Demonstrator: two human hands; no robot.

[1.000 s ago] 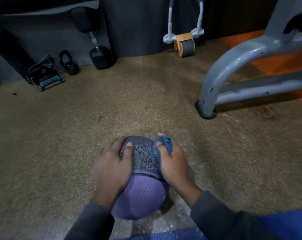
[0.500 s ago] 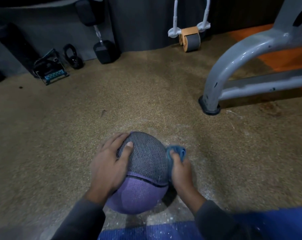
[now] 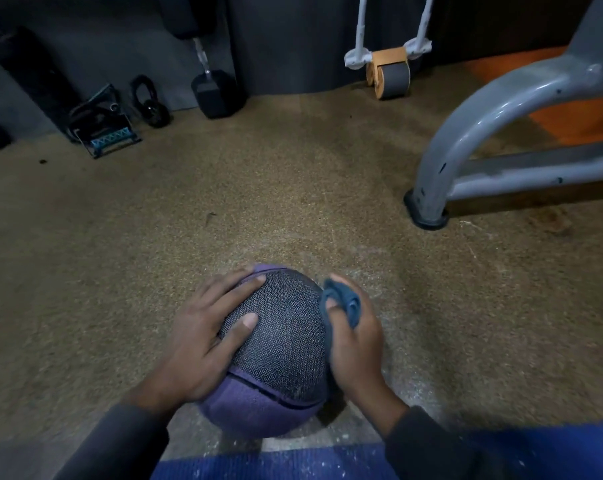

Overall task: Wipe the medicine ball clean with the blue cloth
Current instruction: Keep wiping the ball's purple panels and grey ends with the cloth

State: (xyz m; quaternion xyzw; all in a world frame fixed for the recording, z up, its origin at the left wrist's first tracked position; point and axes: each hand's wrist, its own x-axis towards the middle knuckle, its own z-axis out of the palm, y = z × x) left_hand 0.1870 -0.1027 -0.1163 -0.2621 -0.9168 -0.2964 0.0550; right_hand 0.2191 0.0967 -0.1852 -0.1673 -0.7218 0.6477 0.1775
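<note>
Two hands on one medicine ball [image 3: 275, 344], low in the middle of the head view, resting on the speckled brown gym floor [image 3: 293, 188] just ahead of a blue mat edge [image 3: 275, 462]. Left hand [image 3: 203, 341] spread flat and open over the ball's left shoulder, fingers splayed across the grey textured panel, thumb lying on that same panel; gripping nothing, only bracing. Right hand [image 3: 353, 344] curled closed around the blue cloth [image 3: 341, 301], bunched between thumb and fingers and pressed against the ball's right flank, a fold of it poking up above the knuckles. Ball squarely between the two hands, then, grey panel uppermost and tilted a little to the right, purple panels showing below toward the body and in a thin sliver at the far top. No long axis to speak of on a sphere; the seam between grey and purple the only line of reference, running slantwise across the near side. Cloth side nearer the right flank than the top, so probably the right side in hand now, with the purple underside and the far face likely left to do, needing a roll by the bracing hand. Off the task and well apart: a hex dumbbell [image 3: 217, 91] against the back wall, an ab roller [image 3: 390, 76], and a grey machine frame [image 3: 500, 140] to the right.
</note>
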